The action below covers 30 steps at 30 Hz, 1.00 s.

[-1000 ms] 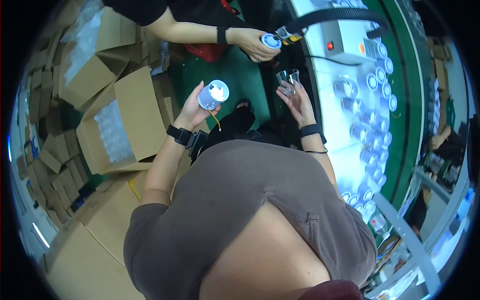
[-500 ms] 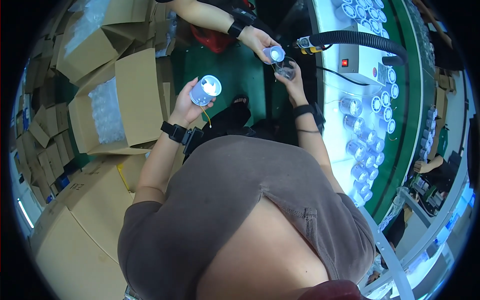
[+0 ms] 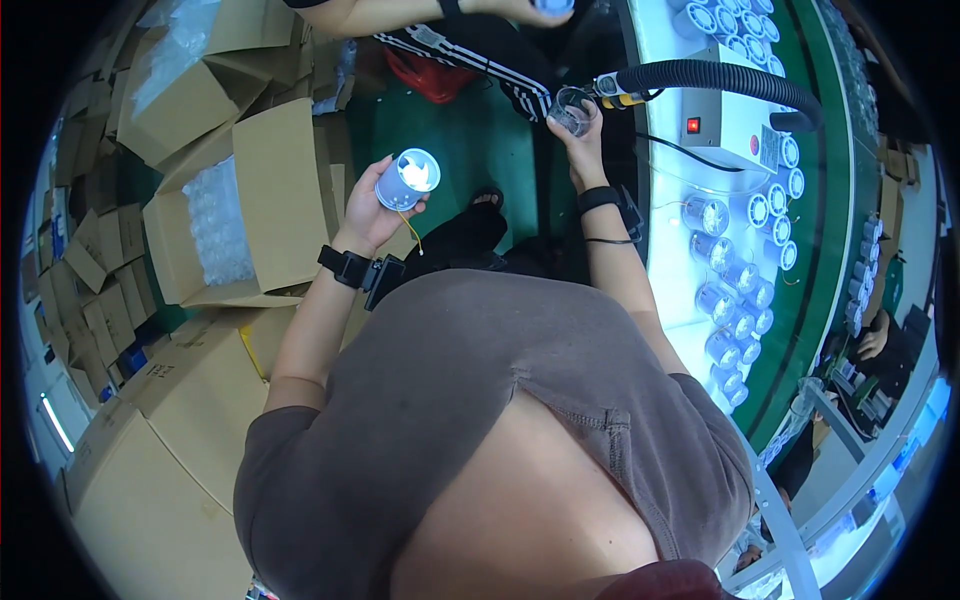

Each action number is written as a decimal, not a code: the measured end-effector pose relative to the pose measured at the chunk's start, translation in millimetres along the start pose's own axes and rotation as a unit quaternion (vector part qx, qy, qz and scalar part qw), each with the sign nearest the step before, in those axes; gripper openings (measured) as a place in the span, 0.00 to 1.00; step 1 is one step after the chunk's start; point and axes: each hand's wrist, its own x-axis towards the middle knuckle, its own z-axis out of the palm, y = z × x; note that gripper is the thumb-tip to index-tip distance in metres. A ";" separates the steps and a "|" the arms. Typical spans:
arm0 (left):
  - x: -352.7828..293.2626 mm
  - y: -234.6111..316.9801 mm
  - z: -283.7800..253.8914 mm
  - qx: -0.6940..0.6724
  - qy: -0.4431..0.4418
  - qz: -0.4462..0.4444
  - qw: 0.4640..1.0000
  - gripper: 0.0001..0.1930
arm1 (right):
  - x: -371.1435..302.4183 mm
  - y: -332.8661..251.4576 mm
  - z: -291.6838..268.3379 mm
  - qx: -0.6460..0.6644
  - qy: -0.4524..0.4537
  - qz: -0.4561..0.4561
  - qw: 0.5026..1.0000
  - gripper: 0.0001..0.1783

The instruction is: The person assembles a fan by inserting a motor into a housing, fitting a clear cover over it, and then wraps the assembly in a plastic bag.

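Observation:
My left hand (image 3: 365, 207) is wrapped round a whitish cylindrical housing (image 3: 402, 184), its bright open end tilted up and right. A thin yellow wire (image 3: 415, 234) dangles from its lower edge. Over at the workbench's near edge, my right hand (image 3: 584, 143) grips a clear plastic cup (image 3: 571, 112), its fingers round the side. The cup is right beside the nozzle (image 3: 606, 88) of a black corrugated hose (image 3: 715, 76). At the top, a co-worker's hand (image 3: 512, 9) holds a similar whitish cylinder (image 3: 553, 6), partly cut off by the picture's edge.
On the bench at right stand a white machine box (image 3: 728, 122) with a red switch and several clear-covered cylinders (image 3: 722, 300). A green conveyor belt (image 3: 812, 210) runs beyond. Open cartons (image 3: 285, 200) with bubble wrap (image 3: 215, 225) are at left. A metal frame (image 3: 785, 510) stands lower right.
The co-worker's hand has drawn away upward with its cylinder from my right hand. My right hand has lifted the clear cup slightly, toward the nozzle. My left hand has barely moved.

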 end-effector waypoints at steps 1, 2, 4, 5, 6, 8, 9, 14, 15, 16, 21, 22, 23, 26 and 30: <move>-0.9 0.3 0.5 0.000 0.000 0.002 1.000 0.18 | 2.6 -4.0 2.9 0.000 -0.002 -0.001 1.000 0.41; -1.5 1.3 3.2 0.006 0.005 -0.002 1.000 0.17 | 6.2 -7.4 5.1 -0.006 -0.008 0.001 1.000 0.41; -2.7 2.9 7.0 0.020 0.017 -0.010 1.000 0.17 | 10.6 -12.8 9.1 -0.018 -0.022 0.005 1.000 0.40; -2.7 2.9 6.9 0.020 0.017 -0.010 1.000 0.17 | 10.3 -14.0 11.7 -0.018 -0.021 0.005 1.000 0.40; -2.6 2.7 6.5 0.012 -0.001 -0.007 1.000 0.17 | 9.6 -14.5 15.1 0.013 -0.026 0.019 0.999 0.39; -4.0 2.9 5.2 -0.003 -0.036 0.003 0.999 0.17 | 9.0 -13.7 22.2 0.075 -0.039 0.050 0.995 0.36; -4.2 3.2 5.1 -0.003 -0.035 0.005 0.999 0.17 | 8.6 -13.4 23.0 0.076 -0.041 0.050 0.995 0.36; -3.2 3.7 7.0 0.017 0.009 0.036 0.999 0.18 | 2.8 -10.6 20.3 0.322 -0.083 0.157 0.930 0.30; -3.3 3.5 7.3 0.024 0.015 0.048 0.998 0.18 | 0.6 -8.8 18.8 0.369 -0.086 0.184 0.907 0.29; -3.4 3.5 7.8 0.032 0.020 0.059 0.998 0.18 | -1.0 -7.6 17.6 0.415 -0.087 0.211 0.881 0.28; -2.0 8.6 21.2 0.031 0.035 0.020 0.999 0.17 | -15.2 1.4 2.7 0.483 -0.137 0.214 0.838 0.28; -2.3 7.2 22.6 0.028 0.030 0.022 0.999 0.18 | -23.5 -9.1 3.3 0.458 -0.154 0.204 0.851 0.28; -1.5 5.5 24.6 0.025 0.025 0.023 0.999 0.18 | -32.3 -20.2 2.5 0.432 -0.170 0.193 0.864 0.27; 3.5 4.9 37.7 0.052 0.010 0.017 0.998 0.19 | -58.6 -44.0 -8.6 0.281 -0.192 0.141 0.930 0.28; 19.1 3.6 49.6 0.113 -0.075 -0.010 0.991 0.21 | -104.6 -85.7 -29.9 -0.096 -0.183 0.007 0.978 0.32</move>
